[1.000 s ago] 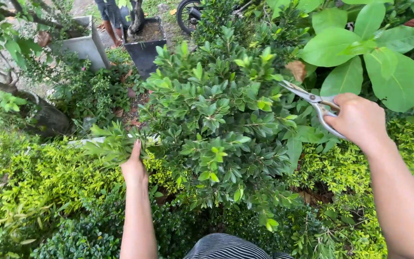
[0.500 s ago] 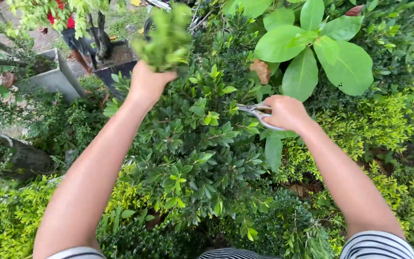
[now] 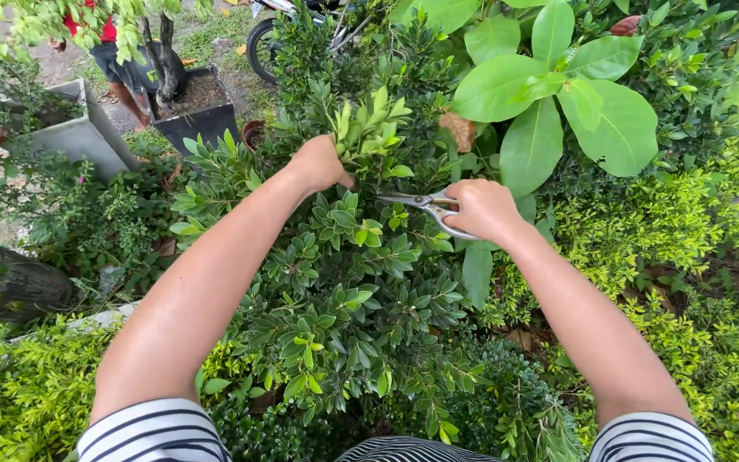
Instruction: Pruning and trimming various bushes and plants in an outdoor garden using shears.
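My left hand (image 3: 318,164) closed on a leafy shoot (image 3: 372,127), my right hand (image 3: 482,210) clasping scissors (image 3: 419,202), handles hidden, blade tips lost among leaves.

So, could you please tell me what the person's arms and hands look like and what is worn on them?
Both arms are bare from the upper arm down. Short sleeves with black and white stripes cover the upper arms. The left hand and right hand wear no gloves; no watch or bracelet shows.
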